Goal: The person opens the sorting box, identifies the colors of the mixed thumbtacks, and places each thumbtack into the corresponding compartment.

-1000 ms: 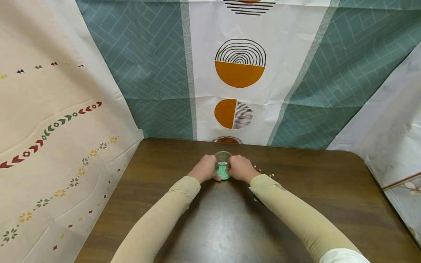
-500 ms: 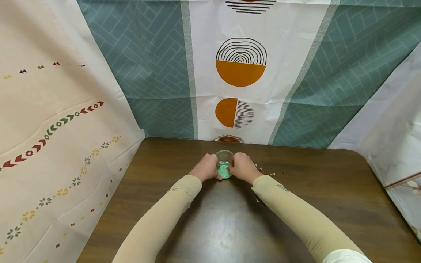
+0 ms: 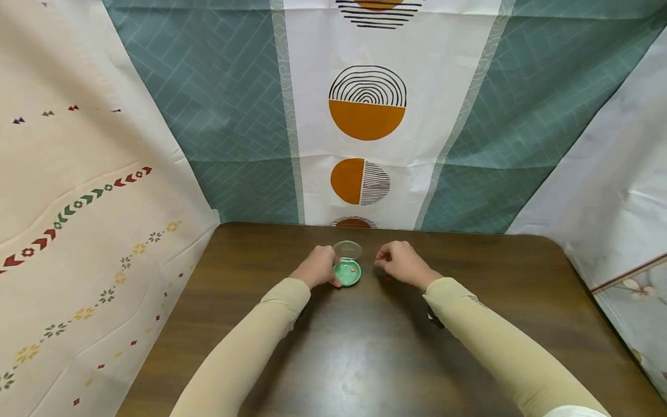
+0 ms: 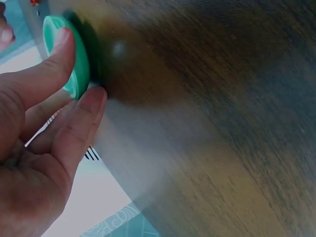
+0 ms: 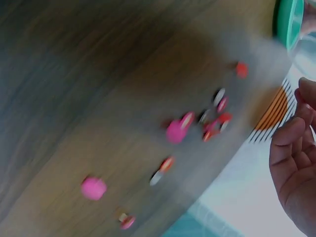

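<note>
Left hand (image 3: 318, 266) grips a green case (image 3: 345, 276) holding perhaps a bead (image 3: 352, 270)

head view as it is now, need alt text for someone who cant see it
A person's left hand holds a small round green case with its clear lid open and a small orange piece inside. Their right hand is apart from it, over a dark wooden table backed by patterned cloth.
</note>
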`<action>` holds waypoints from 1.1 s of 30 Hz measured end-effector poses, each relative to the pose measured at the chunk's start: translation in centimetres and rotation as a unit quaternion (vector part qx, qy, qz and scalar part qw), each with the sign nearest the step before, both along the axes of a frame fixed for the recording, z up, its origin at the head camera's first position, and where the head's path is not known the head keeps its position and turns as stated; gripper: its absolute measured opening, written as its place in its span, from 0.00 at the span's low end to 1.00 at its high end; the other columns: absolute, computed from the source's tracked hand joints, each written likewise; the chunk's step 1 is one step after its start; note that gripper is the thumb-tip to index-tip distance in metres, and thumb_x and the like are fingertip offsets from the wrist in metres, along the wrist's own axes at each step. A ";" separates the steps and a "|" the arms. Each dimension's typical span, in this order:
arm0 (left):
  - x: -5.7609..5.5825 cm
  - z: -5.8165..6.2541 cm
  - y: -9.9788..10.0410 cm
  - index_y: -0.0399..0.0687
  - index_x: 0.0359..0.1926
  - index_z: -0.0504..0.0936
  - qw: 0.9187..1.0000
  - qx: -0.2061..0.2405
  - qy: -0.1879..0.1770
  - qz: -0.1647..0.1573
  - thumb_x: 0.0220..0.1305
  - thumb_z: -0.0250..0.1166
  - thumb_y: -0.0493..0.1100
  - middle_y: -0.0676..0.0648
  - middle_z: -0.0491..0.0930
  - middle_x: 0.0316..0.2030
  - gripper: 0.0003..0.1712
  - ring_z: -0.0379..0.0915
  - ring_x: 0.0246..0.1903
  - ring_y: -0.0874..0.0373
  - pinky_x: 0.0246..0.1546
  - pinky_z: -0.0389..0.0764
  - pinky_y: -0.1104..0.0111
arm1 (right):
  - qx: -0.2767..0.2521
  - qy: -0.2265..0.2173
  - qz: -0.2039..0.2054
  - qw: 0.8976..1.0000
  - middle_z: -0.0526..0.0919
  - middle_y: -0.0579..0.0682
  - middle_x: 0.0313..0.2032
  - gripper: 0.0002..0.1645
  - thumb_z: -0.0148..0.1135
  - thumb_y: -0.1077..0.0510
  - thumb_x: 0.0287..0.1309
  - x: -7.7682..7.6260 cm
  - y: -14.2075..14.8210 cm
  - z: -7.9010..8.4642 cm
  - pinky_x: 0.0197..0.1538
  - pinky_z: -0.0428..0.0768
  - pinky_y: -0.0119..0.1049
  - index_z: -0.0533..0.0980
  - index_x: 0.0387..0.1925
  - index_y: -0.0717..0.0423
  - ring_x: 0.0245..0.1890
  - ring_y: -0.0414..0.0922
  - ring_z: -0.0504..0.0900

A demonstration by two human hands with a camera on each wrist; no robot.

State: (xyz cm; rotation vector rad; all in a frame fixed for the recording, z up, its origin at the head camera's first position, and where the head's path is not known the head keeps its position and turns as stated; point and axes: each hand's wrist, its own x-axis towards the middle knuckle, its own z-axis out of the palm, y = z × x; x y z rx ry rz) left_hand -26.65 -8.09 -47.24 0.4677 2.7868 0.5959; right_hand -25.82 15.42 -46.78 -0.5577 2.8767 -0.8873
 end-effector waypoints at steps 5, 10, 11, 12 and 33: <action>0.2 0.2 -0.2 0.43 0.49 0.83 1.000 0.008 -0.028 -0.001 0.33 0.81 0.45 0.47 0.82 0.49 0.36 0.75 0.50 0.55 0.50 0.76 0.64 | 0.024 -0.032 -0.005 0.999 0.83 0.48 0.25 0.04 0.63 0.58 0.57 0.7 2.3 0.2 0.18 0.75 0.33 0.82 0.32 0.53 0.12 0.39 0.75; 0.3 0.3 -0.1 0.41 0.48 0.83 1.000 0.012 -0.022 0.001 0.35 0.80 0.53 0.46 0.83 0.48 0.37 0.76 0.44 0.57 0.45 0.77 0.66 | 0.092 -0.004 0.043 0.995 0.84 0.41 0.27 0.03 0.65 0.59 0.54 1.2 3.1 -0.2 0.29 0.76 0.31 0.84 0.30 0.49 0.22 0.35 0.76; 0.3 0.3 0.0 0.40 0.48 0.83 1.000 0.013 -0.017 0.001 0.35 0.79 0.54 0.46 0.83 0.47 0.37 0.76 0.43 0.57 0.44 0.77 0.67 | 0.104 0.004 0.053 0.993 0.83 0.40 0.28 0.04 0.65 0.59 0.54 1.3 3.1 -0.2 0.30 0.76 0.31 0.84 0.29 0.48 0.24 0.34 0.76; 0.3 0.3 0.0 0.40 0.47 0.83 1.000 0.013 -0.011 0.002 0.35 0.79 0.56 0.46 0.83 0.46 0.37 0.76 0.43 0.57 0.43 0.77 0.67 | 0.115 0.012 0.062 0.991 0.83 0.39 0.28 0.04 0.65 0.60 0.53 1.3 3.1 -0.3 0.31 0.75 0.31 0.84 0.28 0.47 0.25 0.34 0.75; 0.5 0.5 1.0 0.42 0.41 0.86 1.000 -0.003 0.009 0.013 0.33 0.81 0.50 0.46 0.85 0.42 0.30 0.76 0.37 0.56 0.43 0.77 0.65 | 0.212 0.064 0.078 0.972 0.81 0.36 0.21 0.07 0.66 0.54 0.53 1.8 1.7 -0.9 0.31 0.76 0.35 0.83 0.21 0.44 0.22 0.35 0.76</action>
